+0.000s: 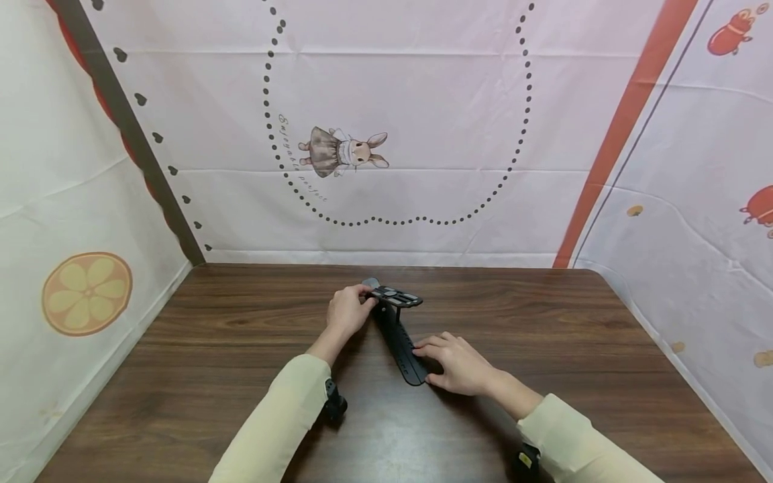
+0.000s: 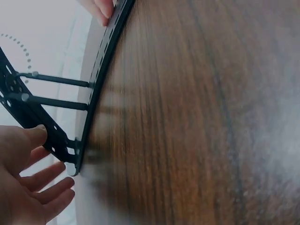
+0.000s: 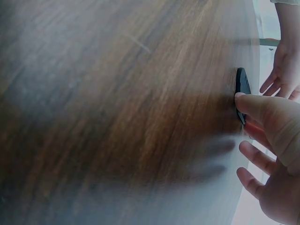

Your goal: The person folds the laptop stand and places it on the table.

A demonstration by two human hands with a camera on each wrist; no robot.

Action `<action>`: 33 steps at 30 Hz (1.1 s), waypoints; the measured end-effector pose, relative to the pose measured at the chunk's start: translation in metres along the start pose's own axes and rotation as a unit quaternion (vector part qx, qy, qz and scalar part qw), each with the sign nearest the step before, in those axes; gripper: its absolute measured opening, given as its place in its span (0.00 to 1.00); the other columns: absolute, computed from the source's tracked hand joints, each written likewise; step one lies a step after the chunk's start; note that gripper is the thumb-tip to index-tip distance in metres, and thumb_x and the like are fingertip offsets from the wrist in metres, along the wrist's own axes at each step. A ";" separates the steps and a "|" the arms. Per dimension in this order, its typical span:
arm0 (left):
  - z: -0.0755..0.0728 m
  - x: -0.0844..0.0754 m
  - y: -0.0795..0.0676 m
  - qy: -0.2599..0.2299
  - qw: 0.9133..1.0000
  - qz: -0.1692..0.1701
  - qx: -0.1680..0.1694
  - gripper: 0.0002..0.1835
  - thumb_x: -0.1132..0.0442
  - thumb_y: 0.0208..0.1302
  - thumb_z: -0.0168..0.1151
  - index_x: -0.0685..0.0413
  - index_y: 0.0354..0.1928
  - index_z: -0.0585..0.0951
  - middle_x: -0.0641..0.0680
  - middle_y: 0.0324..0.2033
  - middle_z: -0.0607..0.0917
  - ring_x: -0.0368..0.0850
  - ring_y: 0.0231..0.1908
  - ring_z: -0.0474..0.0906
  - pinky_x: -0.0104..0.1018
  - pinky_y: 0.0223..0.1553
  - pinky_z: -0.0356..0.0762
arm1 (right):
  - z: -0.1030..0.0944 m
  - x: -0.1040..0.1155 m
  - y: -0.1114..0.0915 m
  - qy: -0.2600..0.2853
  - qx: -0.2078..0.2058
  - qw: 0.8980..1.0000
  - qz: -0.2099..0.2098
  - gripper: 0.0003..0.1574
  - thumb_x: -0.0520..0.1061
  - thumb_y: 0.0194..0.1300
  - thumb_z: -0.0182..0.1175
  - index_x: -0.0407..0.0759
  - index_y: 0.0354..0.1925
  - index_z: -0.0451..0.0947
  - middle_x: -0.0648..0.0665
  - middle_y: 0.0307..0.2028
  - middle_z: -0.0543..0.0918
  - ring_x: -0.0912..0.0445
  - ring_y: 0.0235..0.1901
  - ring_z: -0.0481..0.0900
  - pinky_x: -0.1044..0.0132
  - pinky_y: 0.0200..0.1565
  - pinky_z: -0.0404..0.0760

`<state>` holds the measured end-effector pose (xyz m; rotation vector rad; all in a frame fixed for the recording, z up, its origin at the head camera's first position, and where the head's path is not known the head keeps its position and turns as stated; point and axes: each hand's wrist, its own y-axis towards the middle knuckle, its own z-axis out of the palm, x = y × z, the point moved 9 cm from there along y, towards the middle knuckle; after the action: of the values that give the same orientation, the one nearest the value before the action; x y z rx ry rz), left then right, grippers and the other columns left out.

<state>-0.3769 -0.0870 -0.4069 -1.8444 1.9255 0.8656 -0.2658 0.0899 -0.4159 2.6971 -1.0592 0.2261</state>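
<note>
A black folding stand [image 1: 395, 342] lies on the table, its long flat base slanting from far left to near right. Above the base, a slotted plate [image 1: 398, 296] is tilted up from the far end. Two thin struts [image 2: 56, 103] join plate and base in the left wrist view. My left hand [image 1: 349, 310] pinches the plate near its hinged end, thumb on one face, the other fingers spread behind. At the base's near end, my right hand [image 1: 454, 362] pinches the edge between thumb and index finger. Its remaining fingers [image 3: 257, 157] are held off the stand.
The brown wood-grain table [image 1: 241, 315] spreads around the stand. A white printed curtain [image 1: 423, 134] rises behind the table's far edge, with similar cloth at both sides. Black devices sit on the left wrist [image 1: 335, 402] and right wrist [image 1: 527, 461].
</note>
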 end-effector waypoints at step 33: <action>0.021 -0.013 0.012 -0.039 0.998 0.025 0.034 0.14 0.57 0.63 0.57 0.49 0.50 0.80 0.52 0.47 0.83 0.51 0.49 0.77 0.46 0.47 0.74 | -0.002 0.006 0.002 0.001 -0.018 1.000 -0.007 0.24 0.50 0.54 0.66 0.48 0.51 0.77 0.49 0.49 0.77 0.53 0.49 0.73 0.53 0.44 0.74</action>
<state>-0.3911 -0.0645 -0.4122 -1.7055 1.9352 0.8637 -0.2634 0.0850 -0.4122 2.6700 -1.0348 0.2052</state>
